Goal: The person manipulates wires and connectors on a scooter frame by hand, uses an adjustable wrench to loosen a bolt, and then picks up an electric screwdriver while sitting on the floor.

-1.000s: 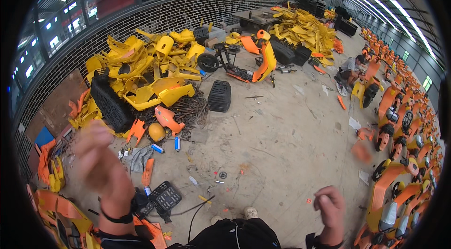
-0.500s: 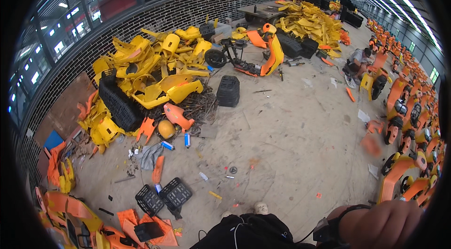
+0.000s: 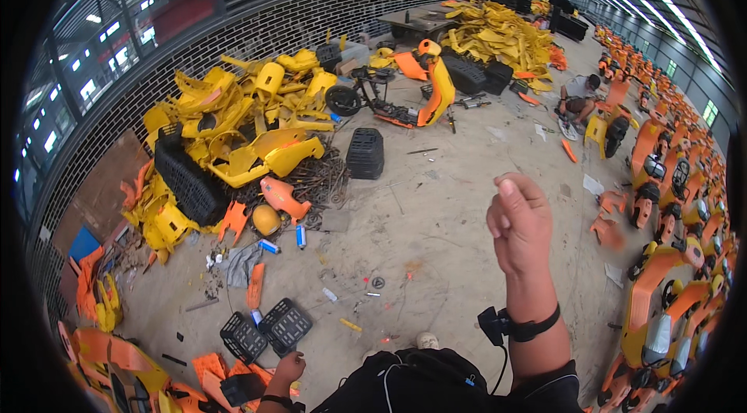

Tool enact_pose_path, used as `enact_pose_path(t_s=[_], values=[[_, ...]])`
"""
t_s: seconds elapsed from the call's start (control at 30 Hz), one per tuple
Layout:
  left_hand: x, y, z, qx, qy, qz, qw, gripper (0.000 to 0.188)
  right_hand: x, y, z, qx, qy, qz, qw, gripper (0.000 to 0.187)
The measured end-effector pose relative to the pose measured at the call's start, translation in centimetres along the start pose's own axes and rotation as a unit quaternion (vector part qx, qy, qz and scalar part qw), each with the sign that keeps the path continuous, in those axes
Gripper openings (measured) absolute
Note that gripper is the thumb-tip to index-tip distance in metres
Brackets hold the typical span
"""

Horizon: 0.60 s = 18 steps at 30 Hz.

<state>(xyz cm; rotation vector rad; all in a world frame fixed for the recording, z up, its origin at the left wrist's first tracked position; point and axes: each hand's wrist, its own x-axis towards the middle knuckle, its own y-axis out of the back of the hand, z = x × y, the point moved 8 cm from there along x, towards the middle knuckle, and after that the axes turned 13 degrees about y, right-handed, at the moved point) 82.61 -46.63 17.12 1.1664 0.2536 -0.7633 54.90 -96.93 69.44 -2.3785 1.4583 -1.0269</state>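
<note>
My right hand (image 3: pixel 520 220) is raised, curled loosely shut on nothing I can see; left hand (image 3: pixel 288 369), low beside the black grille panels (image 3: pixel 266 327), should close squarely on one edge.

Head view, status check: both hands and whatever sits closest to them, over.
Right hand raised, loosely curled, holding nothing visible. Left hand low, empty, just right of two black grilles. Orange panels and scattered scraps underfoot.

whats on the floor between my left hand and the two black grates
Nothing much: in the head view, the left hand hangs just below the black grates, with only a short strip of bare concrete floor between them.
</note>
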Motion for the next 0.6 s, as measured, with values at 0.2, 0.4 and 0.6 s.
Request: enact_pose_path(t_s=[0.2, 0.4, 0.6], values=[[1.6, 4.0, 9.2, 0.174, -0.077, -0.069, 0.979, 0.039, 0.9, 3.9, -0.4, -0.020, -0.020, 0.025, 0.999, 0.026], [1.0, 6.8, 16.0, 0.179, -0.144, -0.032, 0.973, 0.040, 2.0, 11.0, 3.1, -0.135, -0.096, 0.009, 0.986, 0.031], [1.3, 4.0, 16.8, -0.005, -0.063, 0.062, 0.996, 0.037, -3.7, 34.1, 18.7, -0.456, -0.038, -0.078, 0.886, 0.043]])
